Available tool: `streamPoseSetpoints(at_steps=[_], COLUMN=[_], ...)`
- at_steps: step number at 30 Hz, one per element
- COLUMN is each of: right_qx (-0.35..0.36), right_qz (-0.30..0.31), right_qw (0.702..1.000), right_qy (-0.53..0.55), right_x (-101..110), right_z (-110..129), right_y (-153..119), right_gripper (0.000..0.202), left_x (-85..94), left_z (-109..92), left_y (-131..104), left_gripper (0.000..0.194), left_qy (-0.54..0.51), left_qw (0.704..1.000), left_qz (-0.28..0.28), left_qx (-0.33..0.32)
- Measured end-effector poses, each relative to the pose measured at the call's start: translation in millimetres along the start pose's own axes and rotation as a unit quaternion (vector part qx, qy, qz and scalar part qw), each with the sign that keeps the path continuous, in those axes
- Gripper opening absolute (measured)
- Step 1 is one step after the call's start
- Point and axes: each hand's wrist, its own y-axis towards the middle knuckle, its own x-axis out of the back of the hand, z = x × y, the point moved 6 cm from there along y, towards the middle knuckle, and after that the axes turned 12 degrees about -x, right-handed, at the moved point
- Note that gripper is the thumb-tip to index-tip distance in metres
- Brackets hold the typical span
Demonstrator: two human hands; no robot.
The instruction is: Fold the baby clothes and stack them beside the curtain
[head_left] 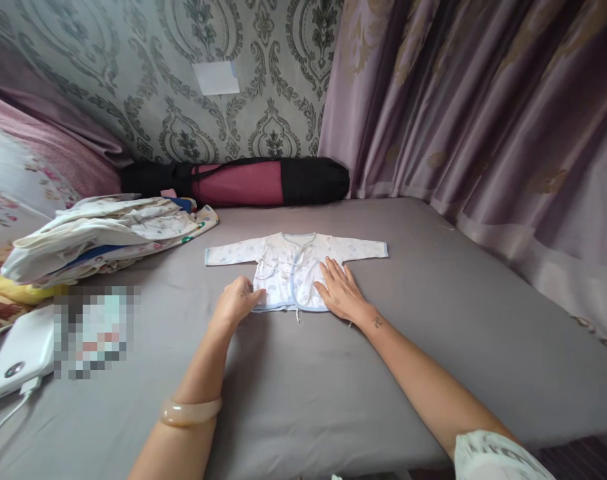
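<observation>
A small white baby shirt (pixel 276 280) lies spread on the grey sheet, sleeves stretched out to both sides. It has pale blue trim, a faint print and thin ties down its front. My left hand (pixel 234 301) is at the shirt's lower left corner, fingers curled and thumb on the edge; the fingertips are partly hidden. Flat on the shirt's right side rests my right hand (pixel 340 291), fingers stretched out, covering part of the lower right edge.
Folded clothes (pixel 108 230) are heaped on the left. Nearer stand a white power bank (pixel 26 350) with a plugged-in cable and a blurred-out item (pixel 100 330). A black and red long bag (pixel 238 183) lies along the wall; purple curtains (pixel 463 113) hang at right.
</observation>
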Motion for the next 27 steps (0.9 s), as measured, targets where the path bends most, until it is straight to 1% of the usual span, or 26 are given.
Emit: streamPoseSetpoints(at_steps=[4,9,14,16,18,19,20,22,23,25,27], right_qx=[-0.014,-0.012,-0.016,-0.021,-0.017,-0.01,0.0,0.022,0.03,0.036,0.03], right_qz=[0.028,0.036,0.039,0.045,0.057,0.058,0.053,0.029,0.018,0.024,0.04], right_qw=[1.0,0.999,0.999,0.999,0.998,0.998,0.998,0.999,0.999,0.999,0.998], right_qy=[0.002,-0.001,-0.007,-0.01,-0.017,-0.019,-0.018,-0.007,0.004,0.026,0.042], right_x=[-4,-5,-8,-4,2,7,11,19,20,13,0], right_z=[-3,-4,-4,-4,-1,4,10,27,36,53,65], right_y=[0,0,0,1,5,9,14,25,32,45,55], right_gripper=[0.069,0.07,0.069,0.068,0.066,0.063,0.059,0.053,0.054,0.06,0.067], left_x=[0.0,2.4,5.8,6.0,7.2,8.6,10.1,9.5,5.9,-5.9,-18.0], left_z=[-2,6,9,10,7,3,-3,-20,-29,-42,-47], left_y=[-3,-2,-3,-4,-5,-4,-4,-5,-6,-9,-9], left_gripper=[0.036,0.038,0.036,0.036,0.034,0.031,0.026,0.019,0.017,0.018,0.025], left_qy=[-0.019,-0.064,-0.045,-0.036,-0.025,-0.018,-0.01,0.0,0.001,-0.009,-0.027], left_qw=[0.999,0.997,0.998,0.998,0.999,0.999,0.997,0.981,0.967,0.939,0.924], left_qz=[0.028,0.042,0.046,0.052,0.035,0.011,-0.02,-0.078,-0.09,-0.083,-0.068], left_qx=[0.003,0.002,0.0,0.003,-0.009,-0.033,-0.071,-0.179,-0.238,-0.332,-0.375])
